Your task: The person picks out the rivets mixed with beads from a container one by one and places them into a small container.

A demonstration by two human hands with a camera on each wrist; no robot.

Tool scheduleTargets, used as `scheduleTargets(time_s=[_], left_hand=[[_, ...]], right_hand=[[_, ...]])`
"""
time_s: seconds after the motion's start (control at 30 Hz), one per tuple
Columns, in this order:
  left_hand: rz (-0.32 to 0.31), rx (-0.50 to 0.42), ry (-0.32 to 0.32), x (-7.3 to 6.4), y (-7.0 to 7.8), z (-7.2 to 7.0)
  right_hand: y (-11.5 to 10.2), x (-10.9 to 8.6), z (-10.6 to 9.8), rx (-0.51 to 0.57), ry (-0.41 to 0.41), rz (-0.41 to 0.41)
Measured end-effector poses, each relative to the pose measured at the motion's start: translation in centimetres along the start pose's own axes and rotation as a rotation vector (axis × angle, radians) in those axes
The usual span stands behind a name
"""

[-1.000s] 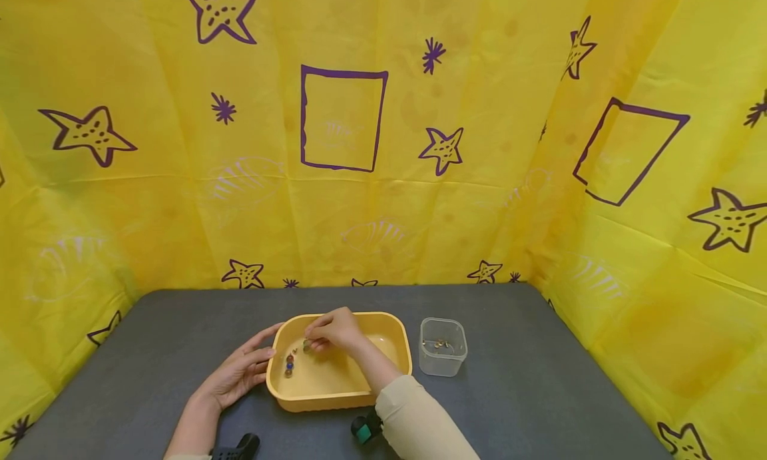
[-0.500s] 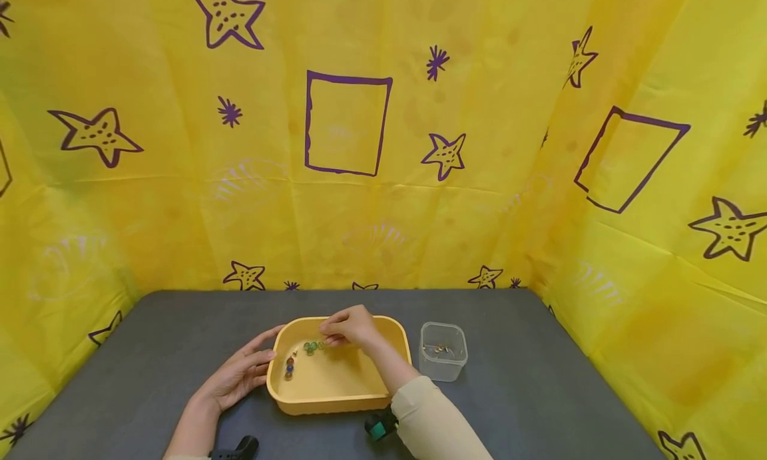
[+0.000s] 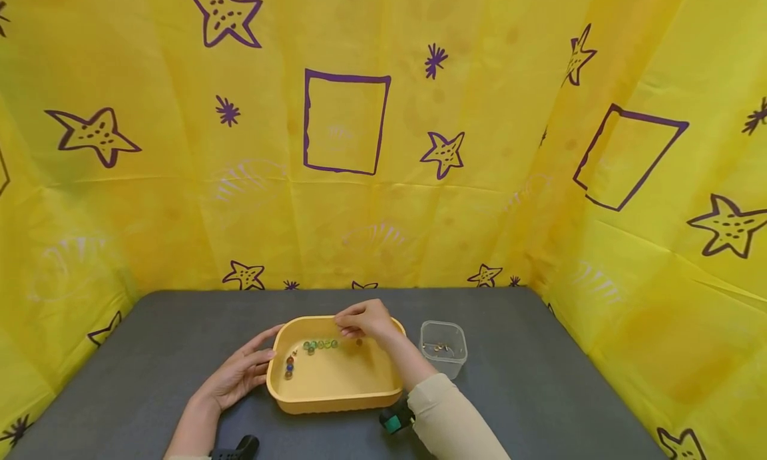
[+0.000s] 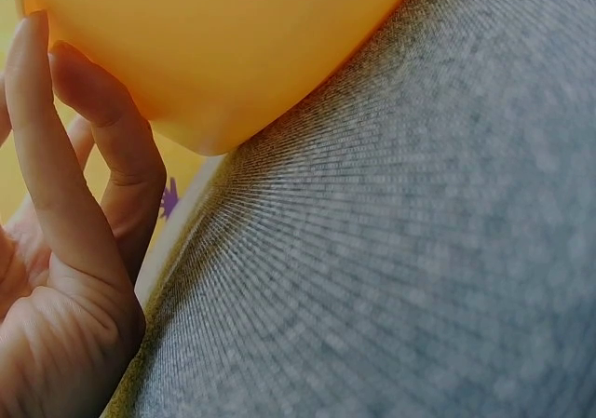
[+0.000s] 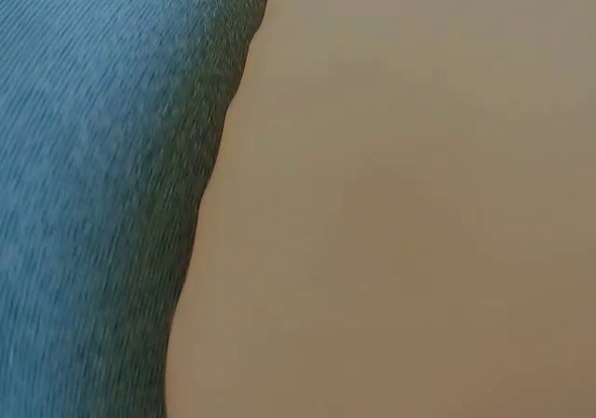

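A yellow plastic tray (image 3: 335,403) sits on the dark grey tabletop. My left hand (image 3: 236,373) rests against its left side, fingers mostly extended; in the left wrist view fingertips (image 4: 33,32) touch the tray wall (image 4: 214,55). Over the tray's back part, my right hand (image 3: 368,321) has its thumb and fingers drawn together; whether anything is between them cannot be seen. Several greenish glass marbles (image 3: 320,345) form a row just left of it. A brown marble (image 3: 359,342) lies below the hand. Red, blue and brown marbles (image 3: 290,367) line up near the left wall.
Right of the tray stands a clear plastic tub (image 3: 443,363) with several small gold-coloured pieces inside. A yellow curtain (image 3: 371,200) with purple drawings hangs behind and beside the table (image 3: 509,393). In the right wrist view a blurred tan surface (image 5: 391,204) fills most of the frame.
My right hand has moved rightward along the tray's back part, and the row of greenish marbles has come into view and grown longer. The left hand stays at the tray's side.
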State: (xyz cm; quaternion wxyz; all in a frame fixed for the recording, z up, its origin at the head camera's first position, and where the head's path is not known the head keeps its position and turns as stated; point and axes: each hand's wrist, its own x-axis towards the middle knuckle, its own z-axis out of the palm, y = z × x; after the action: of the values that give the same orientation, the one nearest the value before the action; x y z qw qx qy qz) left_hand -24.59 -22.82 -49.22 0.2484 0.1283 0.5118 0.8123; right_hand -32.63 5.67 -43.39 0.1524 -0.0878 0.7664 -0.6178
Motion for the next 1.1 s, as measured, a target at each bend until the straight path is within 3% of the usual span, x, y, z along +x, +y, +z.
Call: scheduleTargets(time_s=[1.1], left_hand=[[-0.006, 0.014, 0.026, 0.2, -0.1, 0.0]], right_hand=[[-1.5, -2.5, -7.7, -0.003, 0.000, -0.037]])
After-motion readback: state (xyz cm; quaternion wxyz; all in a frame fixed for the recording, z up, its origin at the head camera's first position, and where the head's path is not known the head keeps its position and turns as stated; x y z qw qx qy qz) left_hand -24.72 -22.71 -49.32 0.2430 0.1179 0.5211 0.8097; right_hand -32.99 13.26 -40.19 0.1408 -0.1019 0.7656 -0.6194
